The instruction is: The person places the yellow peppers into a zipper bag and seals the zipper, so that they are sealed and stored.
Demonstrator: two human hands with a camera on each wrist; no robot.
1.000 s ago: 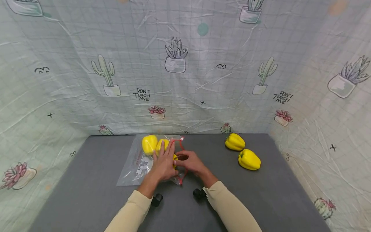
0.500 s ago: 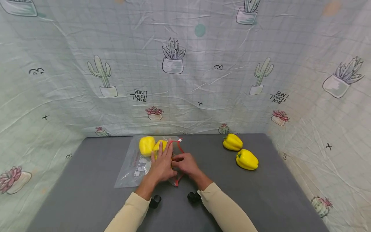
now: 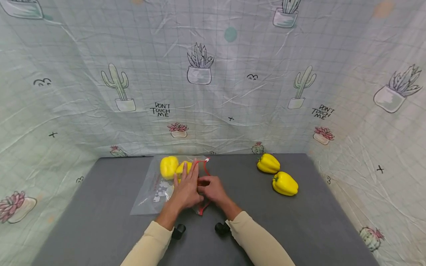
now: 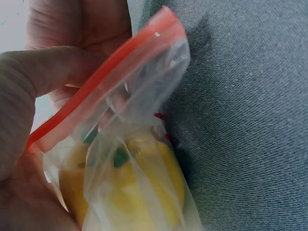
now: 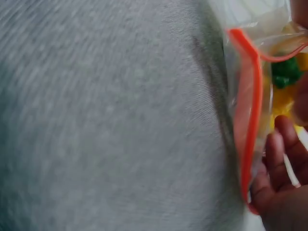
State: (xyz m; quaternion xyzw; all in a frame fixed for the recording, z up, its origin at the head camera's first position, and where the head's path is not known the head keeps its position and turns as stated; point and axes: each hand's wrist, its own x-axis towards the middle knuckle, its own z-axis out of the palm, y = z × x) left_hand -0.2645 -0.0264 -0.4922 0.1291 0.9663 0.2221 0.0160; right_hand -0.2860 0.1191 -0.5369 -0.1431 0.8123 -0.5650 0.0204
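Observation:
A clear zip bag with a red zip strip lies flat, its mouth toward the right. Two yellow bell peppers show inside it, and more yellow peeks out beneath my left hand. That hand rests over the bag with its fingers spread and straight. My right hand reaches into the mouth, fingertips right at a yellow bell pepper with a green stem. In the left wrist view, the red zip strip slants across in front of a thumb, with yellow pepper seen through the plastic.
Two loose yellow bell peppers lie at the right rear of the grey table. A patterned cloth hangs behind and along both sides. Black wrist cameras sit below the wrists.
My right hand has moved left into the bag mouth, with the pepper it held going in. The mouth's near corner shifts slightly left; my left hand stays on the bag.

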